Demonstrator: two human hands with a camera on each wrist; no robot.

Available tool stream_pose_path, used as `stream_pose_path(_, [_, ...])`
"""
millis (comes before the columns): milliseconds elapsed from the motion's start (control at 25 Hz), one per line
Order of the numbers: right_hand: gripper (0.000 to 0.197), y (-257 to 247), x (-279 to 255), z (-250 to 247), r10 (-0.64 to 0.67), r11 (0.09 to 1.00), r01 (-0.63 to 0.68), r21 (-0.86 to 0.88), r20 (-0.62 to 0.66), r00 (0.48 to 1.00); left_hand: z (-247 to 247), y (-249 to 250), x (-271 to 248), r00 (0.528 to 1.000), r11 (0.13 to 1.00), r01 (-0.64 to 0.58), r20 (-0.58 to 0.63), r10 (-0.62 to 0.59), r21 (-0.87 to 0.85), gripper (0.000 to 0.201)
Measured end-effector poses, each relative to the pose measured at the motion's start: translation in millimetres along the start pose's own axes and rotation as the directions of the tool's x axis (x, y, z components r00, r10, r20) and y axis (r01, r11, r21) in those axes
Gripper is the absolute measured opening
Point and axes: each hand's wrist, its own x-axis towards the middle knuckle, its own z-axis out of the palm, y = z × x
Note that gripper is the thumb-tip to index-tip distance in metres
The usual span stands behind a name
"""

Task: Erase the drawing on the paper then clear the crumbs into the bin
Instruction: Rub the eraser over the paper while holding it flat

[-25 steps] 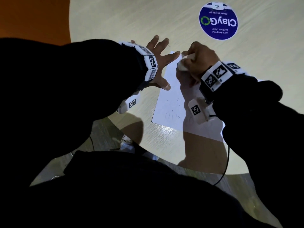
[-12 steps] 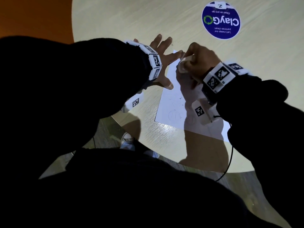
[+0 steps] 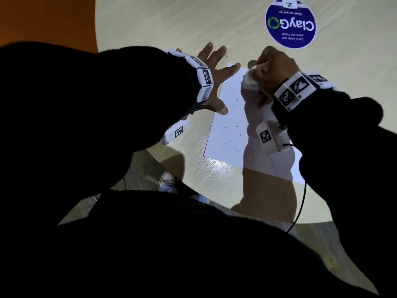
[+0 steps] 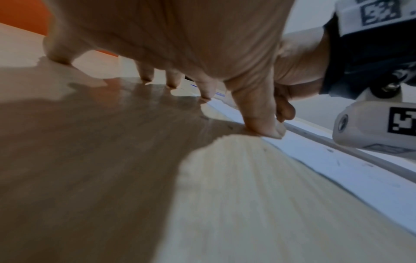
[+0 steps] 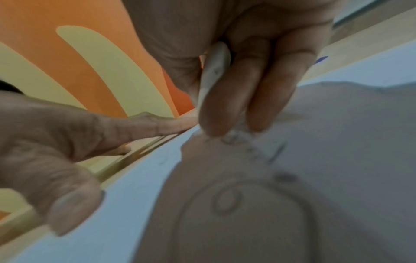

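Note:
A white sheet of paper [image 3: 227, 117] with faint pencil lines lies on the pale wooden round table [image 3: 171, 29]. My left hand [image 3: 214, 80] is spread flat, its fingertips [image 4: 263, 128] pressing the sheet's left edge and far corner. My right hand [image 3: 270, 69] pinches a white eraser [image 3: 250, 79] near the sheet's far edge. In the right wrist view the eraser [image 5: 213, 71] is held between thumb and fingers, its tip down on the paper [image 5: 135, 195] by pencil circles. Small dark crumbs [image 3: 237, 100] dot the sheet. No bin shows.
A round blue ClayGo sticker [image 3: 290, 23] sits on the table beyond the hands. The table's near edge [image 3: 193, 188] curves just before my body, with floor and a shoe [image 3: 166, 179] below. An orange wall [image 3: 43, 20] stands to the left.
The right hand with the eraser has shifted slightly over the far part of the sheet. The left hand stays spread on the paper's left edge.

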Motion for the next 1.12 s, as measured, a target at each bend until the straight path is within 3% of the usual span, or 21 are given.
stream_pose_path(160, [0.018, -2.3, -11.9, 9.6, -0.021, 0.999, 0.017, 0.039, 0.12, 0.993, 0.9, -0.7, -1.8, 1.0, 1.0, 0.0, -0.008, 0.0, 0.017, 0.109])
stream_pose_path(320, [0.024, 2.7, -5.8, -3.6, -0.006, 1.0, 0.006, 0.002, 0.022, 1.0, 3.2, -2.1, -0.3, 0.999, 1.0, -0.023, -0.03, 0.023, -0.015, 0.114])
stream_pose_path(480, [0.023, -0.9, -16.6, 5.2, -0.015, 0.998, 0.008, 0.054, 0.114, 0.993, 5.5, -4.2, 2.7, 0.999, 1.0, -0.02, -0.028, 0.02, 0.009, 0.114])
stream_pose_path(600, [0.025, 6.1, -9.1, -3.2, 0.001, 1.0, -0.002, 0.008, 0.039, 0.999, 8.1, -5.9, 5.2, 0.998, 0.999, -0.047, -0.047, 0.046, -0.021, 0.123])
stream_pose_path(760, [0.021, -2.0, -5.7, 7.6, -0.052, 0.997, 0.046, 0.059, 0.101, 0.993, 14.2, -9.0, 6.9, 0.995, 0.996, -0.081, -0.063, 0.078, -0.046, 0.138])
stream_pose_path(920, [0.035, 0.1, 3.3, 3.0, -0.035, 0.999, 0.034, 0.01, 0.009, 0.999, 8.8, -6.5, 5.3, 0.996, 0.997, -0.065, -0.063, 0.062, -0.04, 0.132])
stream_pose_path(1120, [0.029, -9.3, 5.6, 12.4, -0.054, 0.997, 0.052, 0.052, 0.036, 0.998, 9.6, -6.5, 5.3, 0.996, 0.997, -0.072, -0.054, 0.071, -0.031, 0.141])
